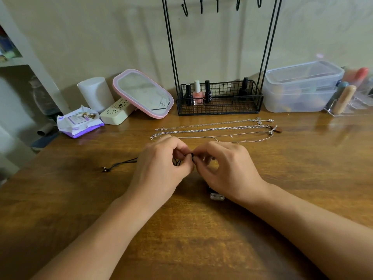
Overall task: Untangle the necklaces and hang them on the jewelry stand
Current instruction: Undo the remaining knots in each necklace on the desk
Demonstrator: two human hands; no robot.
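Two bare hands meet over the middle of a wooden table (pixel 201 229), working on a knot. The left hand (pixel 161 164) has thumb and fingers curled in, pinching a black cord (pixel 125 163); the right hand (pixel 226 168) faces it, fingertips pinched on the same cord where the two hands touch. The step in hand looks like untangling the cord necklace, the last one not yet laid out straight. From the left hand the cord trails away to the left across the table, its long axis roughly left to right, ending in a small bead or clasp (pixel 105 169) pointing left. Below the right hand a small pale pendant-like piece (pixel 217 196) rests on the table, partly hidden by the wrist. Just beyond the hands lie three silver chains (pixel 210 129), stretched side by side, long axes left to right, clasps to the left and pendants, one a cross (pixel 261 120), to the right. Behind them stands a black wire stand (pixel 220 98), its hooks (pixel 184 10) bare at the top, nail polish bottles in its basket. Next, judging from this, the knot must be teased loose with small opposed pulls, then each necklace lifted by its loop onto a hook
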